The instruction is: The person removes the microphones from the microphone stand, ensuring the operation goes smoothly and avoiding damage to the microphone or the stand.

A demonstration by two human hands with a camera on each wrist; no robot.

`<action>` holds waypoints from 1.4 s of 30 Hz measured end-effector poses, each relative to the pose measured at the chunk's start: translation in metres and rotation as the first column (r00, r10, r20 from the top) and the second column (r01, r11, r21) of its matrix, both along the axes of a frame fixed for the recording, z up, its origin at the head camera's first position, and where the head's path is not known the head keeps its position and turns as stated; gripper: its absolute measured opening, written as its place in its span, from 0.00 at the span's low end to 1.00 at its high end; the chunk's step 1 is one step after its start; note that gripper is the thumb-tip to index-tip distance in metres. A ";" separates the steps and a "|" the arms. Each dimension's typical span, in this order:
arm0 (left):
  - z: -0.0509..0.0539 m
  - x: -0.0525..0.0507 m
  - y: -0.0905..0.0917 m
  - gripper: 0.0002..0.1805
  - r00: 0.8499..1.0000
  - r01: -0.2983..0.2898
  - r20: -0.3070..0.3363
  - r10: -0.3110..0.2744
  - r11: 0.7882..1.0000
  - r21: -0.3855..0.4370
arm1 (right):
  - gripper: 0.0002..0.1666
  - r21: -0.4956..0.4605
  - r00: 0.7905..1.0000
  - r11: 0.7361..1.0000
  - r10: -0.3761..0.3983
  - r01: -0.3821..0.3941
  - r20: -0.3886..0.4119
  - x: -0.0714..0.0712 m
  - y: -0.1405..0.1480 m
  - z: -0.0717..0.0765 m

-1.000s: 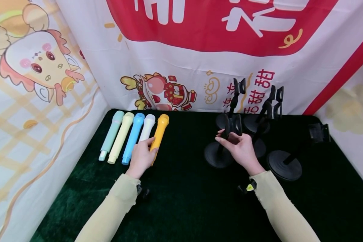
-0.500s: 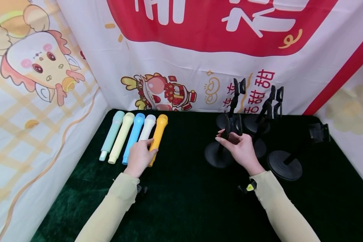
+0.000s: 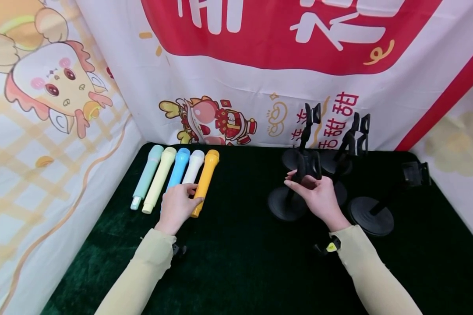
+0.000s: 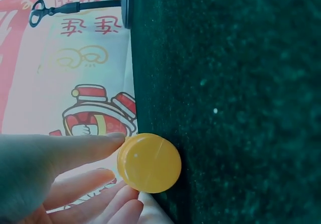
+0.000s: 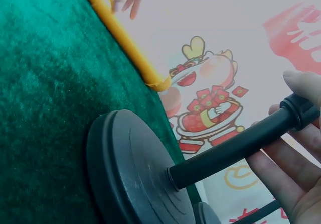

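My left hand (image 3: 176, 208) is beside an orange microphone (image 3: 206, 179), thumb and fingers fairly straight near its lower half. In the left wrist view the thumb tip touches or nearly touches the round end of the orange microphone (image 4: 150, 163). It lies on the cloth as the rightmost of a row with a white microphone (image 3: 194, 165), a blue one (image 3: 180, 162), a pale yellow one (image 3: 159, 179) and a mint one (image 3: 147, 175). My right hand (image 3: 319, 194) grips the upright of a black microphone stand (image 3: 287, 204) just below its clip. Its round base (image 5: 135, 169) rests on the cloth.
Several more black stands are behind and right of the held one, including one (image 3: 370, 215) at the far right. Dark green cloth (image 3: 236, 262) covers the table. A printed white and red curtain (image 3: 256, 83) hangs behind, and another curtain (image 3: 63, 175) along the left.
My left hand has drawn back slightly to the left from the orange microphone, which shifted a little left. The held stand's clip has moved slightly right and nearer with my right hand.
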State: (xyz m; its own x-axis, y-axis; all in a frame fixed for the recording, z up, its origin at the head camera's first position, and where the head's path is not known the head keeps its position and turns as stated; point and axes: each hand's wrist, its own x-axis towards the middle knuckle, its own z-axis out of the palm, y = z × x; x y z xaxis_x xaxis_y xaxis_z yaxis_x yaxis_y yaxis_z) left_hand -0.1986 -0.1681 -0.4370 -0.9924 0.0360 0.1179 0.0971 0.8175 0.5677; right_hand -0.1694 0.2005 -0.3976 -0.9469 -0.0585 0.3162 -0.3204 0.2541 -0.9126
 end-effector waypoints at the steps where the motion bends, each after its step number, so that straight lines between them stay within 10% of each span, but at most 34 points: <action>1: 0.000 0.000 0.000 0.23 1.000 0.002 -0.001 -0.002 1.000 0.003 | 0.12 0.003 1.000 1.000 -0.010 0.010 -0.005 0.002 0.001 0.001; 10: 0.003 -0.005 0.008 0.25 0.994 0.078 -0.091 -0.069 0.991 0.105 | 0.10 0.058 0.991 0.994 -0.089 0.095 -0.104 0.023 0.019 0.014; 16: 0.006 -0.005 0.027 0.24 0.985 0.128 -0.132 -0.107 0.979 0.156 | 0.13 0.141 0.984 0.974 -0.175 0.177 -0.028 0.036 0.027 0.018; 25: 0.014 0.000 0.070 0.24 0.944 0.306 -0.217 -0.250 0.908 0.287 | 0.13 0.176 0.987 0.972 -0.158 0.154 0.012 0.042 0.034 0.006; 29: 0.027 0.005 0.094 0.23 0.906 0.405 -0.287 -0.311 0.835 0.372 | 0.11 0.169 0.987 0.973 -0.160 0.157 0.004 0.042 0.036 0.001; 36: 0.051 0.010 0.141 0.25 0.791 0.594 -0.435 -0.429 0.709 0.381 | 0.14 0.150 0.990 0.979 -0.144 0.142 0.004 0.040 0.037 -0.001; 42: 0.059 0.010 0.178 0.27 0.739 0.670 -0.442 -0.509 0.626 0.398 | 0.14 0.149 0.989 0.978 -0.140 0.145 -0.043 0.041 0.035 0.002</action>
